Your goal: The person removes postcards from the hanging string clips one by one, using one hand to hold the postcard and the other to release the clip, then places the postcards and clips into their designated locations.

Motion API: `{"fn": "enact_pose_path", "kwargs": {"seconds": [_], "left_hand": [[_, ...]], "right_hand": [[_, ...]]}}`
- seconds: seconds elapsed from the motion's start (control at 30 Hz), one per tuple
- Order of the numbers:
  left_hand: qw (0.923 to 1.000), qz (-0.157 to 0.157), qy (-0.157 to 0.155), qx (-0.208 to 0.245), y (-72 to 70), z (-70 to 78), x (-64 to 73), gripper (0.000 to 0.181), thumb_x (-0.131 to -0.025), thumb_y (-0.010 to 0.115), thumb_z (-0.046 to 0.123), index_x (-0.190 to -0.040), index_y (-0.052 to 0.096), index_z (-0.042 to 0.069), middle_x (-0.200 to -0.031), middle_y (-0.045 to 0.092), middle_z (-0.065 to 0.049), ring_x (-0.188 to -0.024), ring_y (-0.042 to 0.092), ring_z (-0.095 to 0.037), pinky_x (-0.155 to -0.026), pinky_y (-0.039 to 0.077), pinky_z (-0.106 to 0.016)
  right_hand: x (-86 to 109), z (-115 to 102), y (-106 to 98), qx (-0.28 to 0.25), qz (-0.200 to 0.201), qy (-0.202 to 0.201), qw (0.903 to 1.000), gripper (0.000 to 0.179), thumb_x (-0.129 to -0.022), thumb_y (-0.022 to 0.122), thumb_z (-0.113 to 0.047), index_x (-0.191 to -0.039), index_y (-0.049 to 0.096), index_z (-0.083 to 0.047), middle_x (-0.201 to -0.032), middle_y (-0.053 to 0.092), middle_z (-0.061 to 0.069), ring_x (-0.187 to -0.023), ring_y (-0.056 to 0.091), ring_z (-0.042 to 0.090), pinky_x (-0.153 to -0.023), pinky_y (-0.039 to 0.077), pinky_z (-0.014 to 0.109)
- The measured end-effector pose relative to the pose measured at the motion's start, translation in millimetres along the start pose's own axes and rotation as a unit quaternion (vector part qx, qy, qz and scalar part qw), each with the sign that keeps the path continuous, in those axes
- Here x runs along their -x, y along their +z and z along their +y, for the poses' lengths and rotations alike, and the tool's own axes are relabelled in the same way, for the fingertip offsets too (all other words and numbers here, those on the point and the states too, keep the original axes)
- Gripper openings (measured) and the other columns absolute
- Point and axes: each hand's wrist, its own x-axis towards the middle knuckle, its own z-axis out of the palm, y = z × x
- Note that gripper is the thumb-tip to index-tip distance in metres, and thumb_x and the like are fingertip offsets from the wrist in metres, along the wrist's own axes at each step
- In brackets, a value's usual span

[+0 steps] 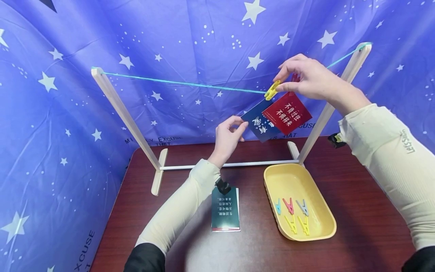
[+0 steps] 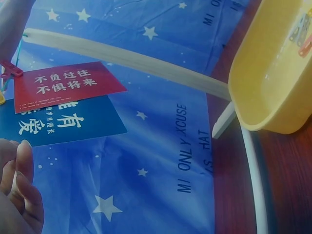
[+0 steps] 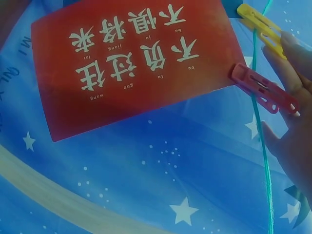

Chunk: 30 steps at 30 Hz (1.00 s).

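The thumb and fingers of my right hand (image 1: 310, 77) pinch a yellow clothespin (image 1: 272, 90), which sits at the turquoise string (image 1: 190, 84) and at the top corner of a blue card (image 1: 255, 120). My left hand (image 1: 228, 138) holds that card by its left edge between thumb and fingers. Overlapping the blue card on the right is a red card (image 1: 289, 113) with white characters. A red clothespin (image 3: 263, 87) fastens it to the string, close by my right fingers. In the head view, my right hand mostly covers that red clothespin.
The string spans two wooden posts (image 1: 125, 117) joined by a white rod (image 1: 258, 164). On the table (image 1: 183, 219), a yellow basket (image 1: 324, 211) contains several clothespins (image 1: 289, 206). Left of it lies a small stack of cards, a dark green card (image 1: 224, 211) on top. A starry blue cloth (image 1: 190, 37) hangs behind.
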Motion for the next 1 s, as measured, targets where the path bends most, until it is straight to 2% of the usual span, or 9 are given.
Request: {"fn": "enact_pose_path", "kwargs": {"seconds": [0.47,0.67,0.77,1.0], "left_hand": [[0.9999,0.009,-0.011,0.002,-7.7,-7.1,7.2,0.011,-0.095,0.075,0.009,-0.099,0.073,-0.001,-0.091,0.076,-0.015,-0.047,0.059,-0.007,-0.048,0.048,-0.023],[0.9997,0.011,-0.020,0.004,-14.6,-12.8,11.6,0.011,-0.095,0.074,0.007,-0.100,0.073,-0.003,-0.094,0.075,-0.023,-0.047,0.058,-0.008,-0.048,0.045,-0.020],[0.9997,0.012,-0.023,-0.002,-18.2,-15.0,13.0,0.011,-0.096,0.074,0.008,-0.099,0.073,-0.002,-0.094,0.076,-0.021,-0.048,0.058,-0.009,-0.047,0.045,-0.020],[0.9995,0.021,-0.020,-0.008,-25.2,-15.6,15.7,0.012,-0.094,0.076,0.008,-0.099,0.074,-0.003,-0.090,0.076,-0.017,-0.048,0.060,-0.018,-0.047,0.049,-0.028]], "right_hand": [[4.4,-1.7,5.7,-0.006,0.067,-0.013,0.9977,0.013,-0.096,0.075,-0.010,-0.105,0.073,0.000,-0.126,0.059,0.017,-0.113,0.045,0.025,-0.085,0.039,0.042],[5.8,1.2,9.7,-0.012,0.086,-0.002,0.9962,0.013,-0.096,0.076,-0.012,-0.103,0.075,-0.002,-0.124,0.057,0.014,-0.113,0.042,0.022,-0.087,0.036,0.044],[7.3,0.2,11.2,-0.017,0.100,0.000,0.9949,0.012,-0.096,0.076,-0.011,-0.102,0.075,-0.001,-0.122,0.056,0.012,-0.112,0.041,0.017,-0.086,0.036,0.042],[12.7,-3.5,13.5,-0.020,0.146,-0.003,0.9890,0.011,-0.095,0.077,-0.011,-0.100,0.078,0.000,-0.110,0.052,0.001,-0.105,0.039,0.002,-0.079,0.038,0.027]]}}
